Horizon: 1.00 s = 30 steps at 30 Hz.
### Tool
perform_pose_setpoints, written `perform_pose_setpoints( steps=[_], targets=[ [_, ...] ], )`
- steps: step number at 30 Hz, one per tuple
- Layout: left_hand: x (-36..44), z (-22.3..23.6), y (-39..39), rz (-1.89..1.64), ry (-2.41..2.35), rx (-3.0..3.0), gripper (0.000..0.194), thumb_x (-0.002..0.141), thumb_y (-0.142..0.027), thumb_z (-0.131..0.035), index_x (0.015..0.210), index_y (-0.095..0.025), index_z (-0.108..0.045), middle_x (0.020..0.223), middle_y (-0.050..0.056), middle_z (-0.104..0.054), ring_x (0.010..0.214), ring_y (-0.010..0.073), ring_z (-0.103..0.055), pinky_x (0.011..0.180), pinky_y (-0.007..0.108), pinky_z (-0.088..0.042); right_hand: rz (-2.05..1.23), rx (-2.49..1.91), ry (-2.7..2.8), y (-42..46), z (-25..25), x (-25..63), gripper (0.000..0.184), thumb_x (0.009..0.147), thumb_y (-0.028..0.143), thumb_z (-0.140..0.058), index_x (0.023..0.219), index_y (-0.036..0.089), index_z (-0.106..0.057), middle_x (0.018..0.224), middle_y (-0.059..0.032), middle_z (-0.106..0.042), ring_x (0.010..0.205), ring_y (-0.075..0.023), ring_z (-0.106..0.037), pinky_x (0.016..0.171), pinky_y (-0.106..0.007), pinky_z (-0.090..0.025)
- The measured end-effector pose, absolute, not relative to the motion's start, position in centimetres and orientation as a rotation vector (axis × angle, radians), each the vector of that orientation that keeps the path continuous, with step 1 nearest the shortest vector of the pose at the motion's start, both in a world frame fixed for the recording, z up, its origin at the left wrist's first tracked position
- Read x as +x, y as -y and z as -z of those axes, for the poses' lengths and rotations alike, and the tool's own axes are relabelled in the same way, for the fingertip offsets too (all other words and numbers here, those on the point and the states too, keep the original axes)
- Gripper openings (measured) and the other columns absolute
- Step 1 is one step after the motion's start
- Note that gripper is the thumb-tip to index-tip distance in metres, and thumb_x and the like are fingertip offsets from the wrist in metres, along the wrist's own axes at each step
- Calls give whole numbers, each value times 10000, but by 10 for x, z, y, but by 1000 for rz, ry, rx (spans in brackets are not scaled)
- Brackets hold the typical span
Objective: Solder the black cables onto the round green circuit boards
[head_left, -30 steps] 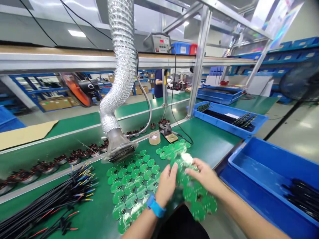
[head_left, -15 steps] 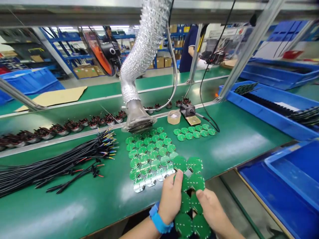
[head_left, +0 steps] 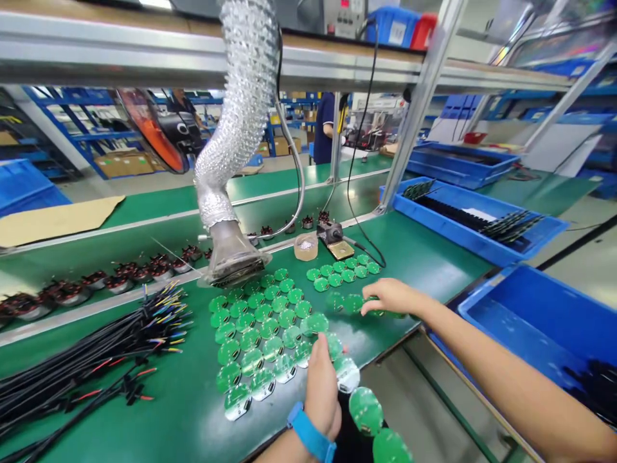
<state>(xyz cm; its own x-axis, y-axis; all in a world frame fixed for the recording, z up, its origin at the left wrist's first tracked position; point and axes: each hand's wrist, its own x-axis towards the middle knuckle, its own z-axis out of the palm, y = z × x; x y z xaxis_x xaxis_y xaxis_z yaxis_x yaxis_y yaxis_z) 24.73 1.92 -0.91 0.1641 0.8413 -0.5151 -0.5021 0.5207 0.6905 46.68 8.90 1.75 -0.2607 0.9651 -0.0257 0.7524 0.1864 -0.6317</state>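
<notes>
My left hand [head_left: 322,389], with a blue band at the wrist, is closed on a strip of round green circuit boards [head_left: 365,409]. This strip runs from the right edge of the board rows down past the table's front edge. My right hand [head_left: 391,297] reaches over the table, fingers pinched on a second strip of round circuit boards [head_left: 353,303], which is slightly blurred. Just behind that strip lies a short double row of the same boards [head_left: 343,272]. Left of both hands, several joined rows of green boards [head_left: 263,330] lie flat.
A silver duct with a hood [head_left: 234,257] hangs over the board rows. Behind are a round tub [head_left: 306,247] and a soldering-iron stand [head_left: 335,239]. Black cables [head_left: 96,347] lie left, small motors [head_left: 130,275] along the back. Blue bins [head_left: 544,334] stand right. A person [head_left: 325,128] is beyond.
The double strip held in both hands is now two separate strips. My right hand has moved away to the right and forward with one; my left keeps the other. The view has shifted.
</notes>
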Motion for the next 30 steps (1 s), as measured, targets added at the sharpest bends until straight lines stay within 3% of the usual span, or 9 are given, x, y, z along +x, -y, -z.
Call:
perform_pose_setpoints(
  steps=[4, 8, 12, 19, 21, 23, 26, 28, 30],
  targets=[
    [270, 1, -26, -852, -900, 278, 371, 884, -365, -466, 1170, -129, -490, 1169, 158, -582, 1023, 224, -613, 900, 334, -479, -493, -1608, 2325, -123, -31, 467, 294, 845, 419, -513, 929, 147, -589, 918, -35, -621, 843, -140, -588, 793, -368, -489],
    [258, -4, -23, -796, -819, 207, 510, 866, -428, -476, 1236, -79, -433, 1330, 212, -440, 1152, 261, -531, 956, 333, -454, -243, -1644, 2319, -92, -31, 466, 351, 892, 420, -408, 1078, 164, -560, 1091, -77, -606, 1030, -190, -555, 914, -426, -432],
    [205, 4, -14, -736, -842, 471, 397, 832, -393, -548, 1138, -140, -555, 1222, 136, -559, 1062, 257, -583, 941, 364, -458, -168, -1680, 2365, -39, 0, 471, 403, 817, 503, -494, 1085, 221, -599, 1045, -74, -646, 972, -207, -584, 850, -368, -487],
    [107, 7, -19, -886, -1218, 945, 401, 780, -501, -567, 912, -136, -667, 917, 100, -668, 847, 203, -609, 819, 316, -464, 5, -1576, 2428, -17, 51, 469, 363, 877, 328, -405, 1222, 385, -505, 1223, -31, -570, 1049, -241, -552, 892, -441, -481],
    [86, 1, -15, -989, -1351, 1099, 354, 794, -480, -552, 870, -157, -677, 891, 81, -669, 840, 192, -602, 817, 295, -452, 72, -1504, 2403, -26, 58, 474, 450, 861, 322, -403, 1289, 461, -389, 1282, -67, -500, 1071, -301, -541, 856, -529, -471],
    [64, -1, -11, -1044, -1490, 1335, 299, 825, -437, -520, 843, -185, -680, 893, 66, -668, 865, 187, -597, 830, 282, -444, 114, -1436, 2373, -41, 69, 483, 538, 828, 349, -406, 1320, 521, -272, 1398, -93, -342, 1145, -396, -468, 827, -640, -410],
    [18, 5, -11, -911, -1880, 1802, 240, 855, -373, -488, 899, -222, -670, 960, 46, -661, 951, 185, -586, 900, 283, -426, 134, -1396, 2353, -66, 88, 495, 576, 781, 384, -380, 1308, 562, -230, 1498, 9, -91, 1293, -427, -277, 899, -652, -336],
    [-23, 12, -14, -759, -2177, 1943, 248, 855, -353, -494, 966, -200, -655, 1008, 56, -652, 998, 204, -576, 938, 313, -413, 139, -1385, 2321, -74, 95, 492, 576, 776, 389, -361, 1299, 581, -217, 1502, 40, -49, 1327, -412, -205, 928, -659, -300],
    [-60, 12, -17, -682, -2348, 1956, 299, 856, -340, -508, 1044, -137, -622, 1080, 89, -624, 1049, 244, -551, 957, 372, -400, 110, -1424, 2207, -69, 93, 481, 592, 782, 393, -377, 1320, 558, -193, 1495, 5, -116, 1329, -390, -219, 977, -644, -282]
  ],
)
